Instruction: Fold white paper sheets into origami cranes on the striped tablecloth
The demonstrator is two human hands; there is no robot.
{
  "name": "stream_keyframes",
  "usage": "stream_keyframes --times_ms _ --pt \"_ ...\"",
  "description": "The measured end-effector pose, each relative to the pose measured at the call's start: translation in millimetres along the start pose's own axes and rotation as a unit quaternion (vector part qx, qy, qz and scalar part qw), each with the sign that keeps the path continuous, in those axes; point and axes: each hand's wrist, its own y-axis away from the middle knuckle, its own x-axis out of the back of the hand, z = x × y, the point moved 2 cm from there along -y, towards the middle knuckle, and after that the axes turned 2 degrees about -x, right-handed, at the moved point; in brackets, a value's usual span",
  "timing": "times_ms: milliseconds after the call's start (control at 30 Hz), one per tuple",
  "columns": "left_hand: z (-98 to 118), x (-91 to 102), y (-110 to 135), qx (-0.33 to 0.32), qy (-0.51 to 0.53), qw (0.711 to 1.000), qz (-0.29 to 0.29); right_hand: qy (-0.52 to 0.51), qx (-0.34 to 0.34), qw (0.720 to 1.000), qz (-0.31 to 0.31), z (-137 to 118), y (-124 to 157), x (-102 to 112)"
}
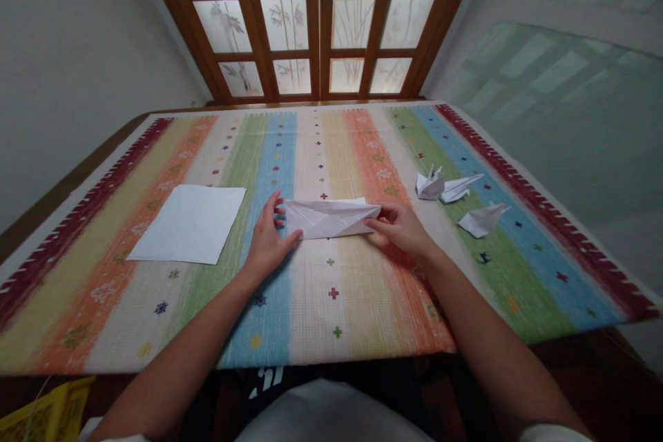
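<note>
A partly folded white paper (331, 217), long and pointed at the right end, lies on the striped cloth (331, 304) in the middle of the table. My left hand (268, 238) rests at its left end, fingers spread, thumb under the paper's edge. At the right tip, my right hand (401, 226) pinches the paper between thumb and fingers.
A flat white square sheet (190, 223) lies to the left. Folded paper figures sit at the right: a small bird shape (429, 184), a winged one (460, 188) and another (481, 219). A wooden-framed window (311, 21) stands behind the table. A yellow object (46, 411) shows at the bottom left.
</note>
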Motion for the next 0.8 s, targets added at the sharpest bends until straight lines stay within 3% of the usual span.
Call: stream_keyframes --times_ms 100,233,267,333,400,467,633,800 --pt "3 2.7 0 0.006 -0.028 0.999 0.014 -0.022 0.013 0.999 -0.021 -4 2 -2" --pt "22 9.5 5 -0.077 -0.096 0.988 0.097 0.014 0.002 1.000 0.006 -5 6 -8" --pt "28 8.6 7 -0.100 -0.096 0.987 0.086 0.018 -0.009 0.999 0.027 -4 8 -10" --pt "38 1.2 12 -0.157 -0.084 0.984 -0.014 0.000 -0.032 0.998 0.058 -2 10 -16" --pt "45 -9.2 17 -0.186 -0.081 0.972 -0.122 -0.038 -0.057 0.996 0.053 0 12 -25" --pt "50 -18.5 21 -0.222 -0.116 0.952 -0.173 -0.058 -0.069 0.995 0.036 1 13 -31" --pt "50 -27.2 23 -0.227 -0.169 0.945 -0.167 0.048 -0.062 0.996 -0.043 -2 14 -33" --pt "42 -22.3 20 -0.204 -0.174 0.947 -0.177 0.220 0.100 0.970 -0.021 -16 16 -13"
